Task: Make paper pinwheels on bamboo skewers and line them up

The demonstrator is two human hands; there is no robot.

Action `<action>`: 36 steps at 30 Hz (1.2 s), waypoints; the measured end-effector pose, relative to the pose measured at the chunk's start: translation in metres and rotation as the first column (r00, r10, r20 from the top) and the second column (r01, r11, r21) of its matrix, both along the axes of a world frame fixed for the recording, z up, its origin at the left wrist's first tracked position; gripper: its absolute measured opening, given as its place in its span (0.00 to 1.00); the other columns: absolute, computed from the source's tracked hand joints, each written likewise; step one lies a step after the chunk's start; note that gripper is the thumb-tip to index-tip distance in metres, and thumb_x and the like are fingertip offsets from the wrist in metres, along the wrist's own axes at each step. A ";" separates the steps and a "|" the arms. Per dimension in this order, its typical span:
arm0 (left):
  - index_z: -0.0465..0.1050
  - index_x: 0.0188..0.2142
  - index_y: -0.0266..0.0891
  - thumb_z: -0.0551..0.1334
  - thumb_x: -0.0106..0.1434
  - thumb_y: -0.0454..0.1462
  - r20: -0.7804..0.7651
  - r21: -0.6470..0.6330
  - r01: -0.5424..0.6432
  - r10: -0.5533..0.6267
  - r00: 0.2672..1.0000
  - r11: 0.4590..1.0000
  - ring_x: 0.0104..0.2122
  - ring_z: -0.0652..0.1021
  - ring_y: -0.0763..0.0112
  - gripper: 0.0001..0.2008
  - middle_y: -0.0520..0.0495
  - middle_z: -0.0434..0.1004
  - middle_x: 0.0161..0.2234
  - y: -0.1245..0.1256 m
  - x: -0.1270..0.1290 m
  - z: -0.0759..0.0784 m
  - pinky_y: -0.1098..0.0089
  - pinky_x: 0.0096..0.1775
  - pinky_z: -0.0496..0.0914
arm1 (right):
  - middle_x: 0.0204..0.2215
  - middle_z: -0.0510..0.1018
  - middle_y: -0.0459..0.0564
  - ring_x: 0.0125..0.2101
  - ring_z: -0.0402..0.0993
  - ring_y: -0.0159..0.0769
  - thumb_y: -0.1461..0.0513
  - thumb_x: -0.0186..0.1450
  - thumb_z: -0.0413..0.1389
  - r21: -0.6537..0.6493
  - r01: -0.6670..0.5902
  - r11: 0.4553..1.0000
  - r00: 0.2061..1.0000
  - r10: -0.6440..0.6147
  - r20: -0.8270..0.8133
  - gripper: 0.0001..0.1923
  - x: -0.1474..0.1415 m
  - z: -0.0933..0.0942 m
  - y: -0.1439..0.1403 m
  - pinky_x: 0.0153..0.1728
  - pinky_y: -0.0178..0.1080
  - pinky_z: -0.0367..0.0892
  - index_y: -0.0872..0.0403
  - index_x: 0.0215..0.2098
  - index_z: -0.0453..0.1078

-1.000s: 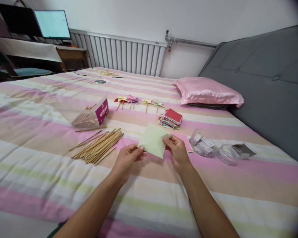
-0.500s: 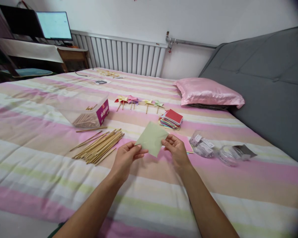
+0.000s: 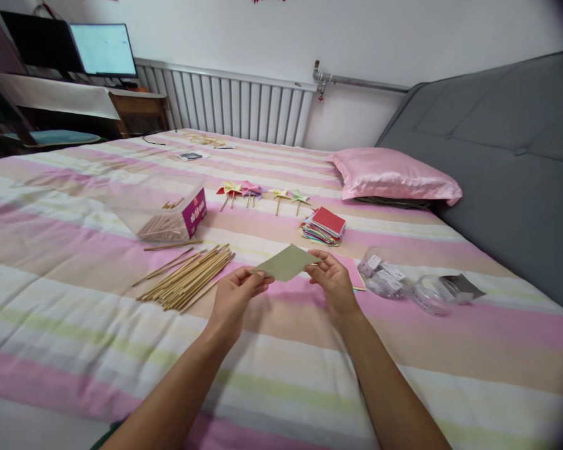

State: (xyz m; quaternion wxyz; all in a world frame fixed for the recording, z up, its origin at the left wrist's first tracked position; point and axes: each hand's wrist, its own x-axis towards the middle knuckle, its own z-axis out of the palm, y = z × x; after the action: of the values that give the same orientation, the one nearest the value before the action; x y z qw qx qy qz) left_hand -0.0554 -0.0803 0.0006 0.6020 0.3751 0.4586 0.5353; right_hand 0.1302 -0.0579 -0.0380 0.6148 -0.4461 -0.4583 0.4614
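Note:
A pale green square of paper [image 3: 285, 262] is held above the striped bed between both hands, tilted almost flat so I see it edge-on. My left hand [image 3: 237, 299] pinches its near left corner. My right hand [image 3: 335, 284] pinches its right corner. A loose bundle of thin wooden sticks [image 3: 187, 276] lies just left of my left hand. Beyond the paper sits a stack of coloured paper squares [image 3: 323, 225] with a red one on top. Several finished paper pinwheels [image 3: 260, 191] lie in a row farther back.
A clear plastic box of sticks [image 3: 166, 215] stands at the left. Clear tape rolls and small packets [image 3: 410, 281] lie right of my right hand. A pink pillow [image 3: 394, 175] rests against the grey headboard [image 3: 497, 150]. A radiator [image 3: 225, 103] and a desk with monitors [image 3: 70, 56] line the far wall.
The green paper has been tipped from facing me to lying nearly flat, edge-on. Both hands kept their hold and barely shifted.

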 end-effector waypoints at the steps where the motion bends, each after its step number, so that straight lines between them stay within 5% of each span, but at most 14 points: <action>1: 0.74 0.28 0.33 0.66 0.49 0.38 -0.005 0.018 -0.008 0.008 1.000 1.000 0.34 0.78 0.68 0.10 0.44 0.79 0.29 0.000 0.000 -0.001 0.70 0.40 0.68 | 0.35 0.73 0.49 0.29 0.69 0.31 0.56 0.49 0.63 0.009 0.009 1.000 1.000 -0.009 -0.004 0.23 -0.001 0.000 0.000 0.23 0.31 0.62 0.52 0.41 0.66; 5: 0.75 0.28 0.34 0.66 0.49 0.37 -0.050 0.114 -0.069 0.075 0.996 0.991 0.35 0.77 0.67 0.08 0.46 0.79 0.29 0.000 0.000 -0.002 0.69 0.42 0.68 | 0.41 0.70 0.50 0.29 0.67 0.30 0.56 0.48 0.63 0.057 0.087 0.995 0.996 -0.088 0.025 0.24 -0.001 0.002 -0.001 0.25 0.32 0.64 0.51 0.43 0.66; 9: 0.76 0.30 0.35 0.66 0.48 0.36 -0.135 0.191 -0.136 0.164 0.977 0.972 0.35 0.77 0.67 0.08 0.46 0.79 0.30 0.000 0.001 -0.002 0.71 0.38 0.68 | 0.21 0.64 0.39 0.18 0.59 0.25 0.58 0.51 0.62 0.080 0.106 0.991 0.988 -0.114 0.103 0.19 0.002 0.006 -0.005 0.20 0.31 0.60 0.52 0.41 0.69; 13: 0.77 0.32 0.37 0.65 0.48 0.35 -0.215 0.241 -0.162 0.215 0.952 0.957 0.30 0.76 0.71 0.09 0.49 0.78 0.28 0.000 0.002 -0.003 0.74 0.32 0.67 | 0.11 0.63 0.35 0.12 0.58 0.26 0.57 0.54 0.60 0.027 -0.040 0.999 0.998 0.038 0.057 0.23 0.002 0.009 -0.009 0.16 0.31 0.57 0.51 0.47 0.66; 16: 0.77 0.31 0.37 0.65 0.48 0.34 -0.232 0.277 -0.121 0.188 0.954 0.953 0.29 0.76 0.70 0.08 0.48 0.79 0.29 -0.002 0.003 -0.002 0.74 0.31 0.67 | 0.16 0.73 0.41 0.17 0.69 0.31 0.58 0.54 0.60 0.029 -0.160 0.987 0.987 0.160 0.007 0.25 0.001 0.007 -0.010 0.18 0.32 0.60 0.50 0.50 0.65; 23: 0.76 0.29 0.36 0.61 0.49 0.30 -0.181 0.337 -0.014 0.079 0.980 0.941 0.44 0.75 0.61 0.07 0.42 0.78 0.39 -0.006 0.002 0.001 0.70 0.40 0.68 | 0.29 0.79 0.46 0.29 0.74 0.36 0.62 0.49 0.64 0.118 -0.142 0.983 0.990 0.140 0.026 0.05 0.000 0.004 -0.010 0.29 0.37 0.68 0.49 0.27 0.76; 29: 0.73 0.43 0.37 0.59 0.56 0.39 0.132 0.148 0.045 -0.064 0.989 0.988 0.34 0.76 0.68 0.16 0.43 0.77 0.42 -0.004 -0.003 0.002 0.69 0.37 0.69 | 0.29 0.80 0.47 0.32 0.75 0.37 0.65 0.50 0.63 0.181 -0.115 0.977 0.992 0.102 0.078 0.07 0.000 0.004 -0.010 0.33 0.38 0.69 0.49 0.27 0.76; 36: 0.76 0.39 0.33 0.64 0.53 0.44 -0.016 -0.016 0.251 -0.251 0.968 0.968 0.31 0.75 0.69 0.18 0.41 0.78 0.34 -0.005 -0.003 0.002 0.70 0.36 0.69 | 0.29 0.80 0.48 0.31 0.76 0.35 0.67 0.51 0.61 0.200 -0.217 0.955 0.959 0.171 0.225 0.07 -0.001 0.001 -0.012 0.31 0.35 0.70 0.52 0.29 0.76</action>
State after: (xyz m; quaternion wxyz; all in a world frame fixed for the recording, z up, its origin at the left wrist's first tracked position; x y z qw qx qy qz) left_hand -0.0588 -0.0851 0.0021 0.6633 0.4307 0.4165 0.4484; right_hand 0.1293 -0.0700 -0.0366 0.5617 -0.3723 -0.6099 0.4169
